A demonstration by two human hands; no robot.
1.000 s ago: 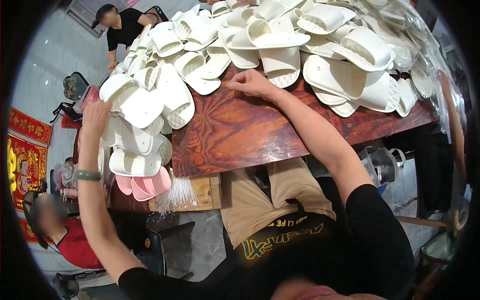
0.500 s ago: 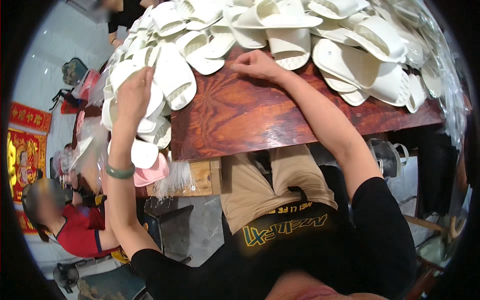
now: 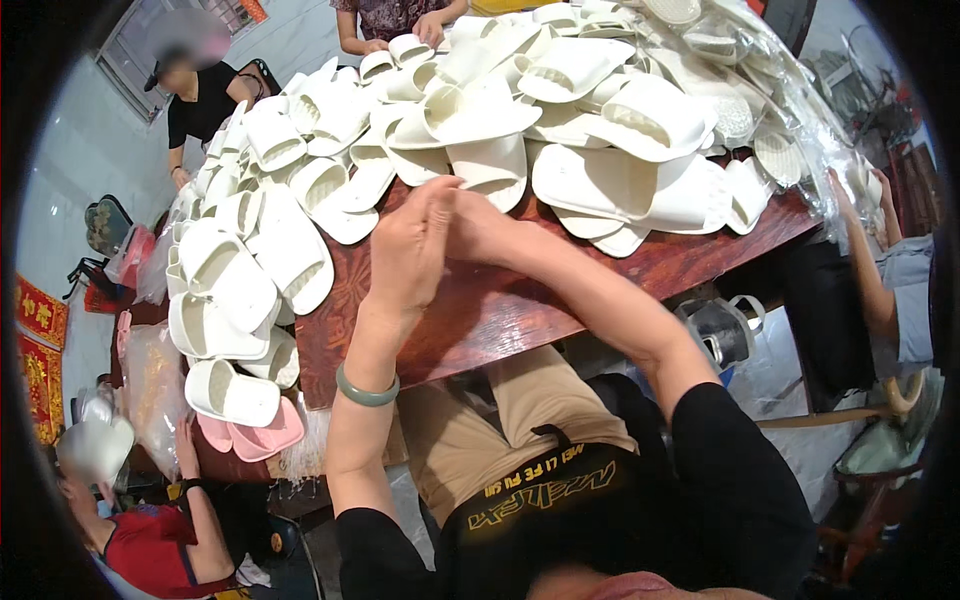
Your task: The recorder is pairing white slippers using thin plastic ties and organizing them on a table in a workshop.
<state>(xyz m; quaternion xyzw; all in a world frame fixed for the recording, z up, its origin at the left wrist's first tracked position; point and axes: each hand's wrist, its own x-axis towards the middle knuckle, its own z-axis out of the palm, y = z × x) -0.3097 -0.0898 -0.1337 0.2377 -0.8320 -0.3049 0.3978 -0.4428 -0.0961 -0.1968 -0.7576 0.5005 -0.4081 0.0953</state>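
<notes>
My left hand (image 3: 408, 240), with a green bangle on its wrist, is held over the front of the brown wooden table (image 3: 500, 300). Its fingers are pressed together, and whatever they may hold is hidden. Touching or just behind it is my right hand (image 3: 482, 226), whose fingers are covered by the left. Beyond both hands, a white slipper (image 3: 490, 168) lies at the edge of a large heap. A white slipper (image 3: 325, 190) rests left of my hands, and a stacked white slipper (image 3: 625, 185) lies to their right.
Pink slippers (image 3: 268, 430) stick out at the table's left corner. Clear plastic wrapping (image 3: 800, 130) drapes over the heap's right side. Co-workers are at the far side, left and right. A bag with white handles (image 3: 720, 330) sits below the table on the right.
My left hand has left the slippers on the left and come inward to meet my right hand. The view has turned, showing more of the far side and the people there.
</notes>
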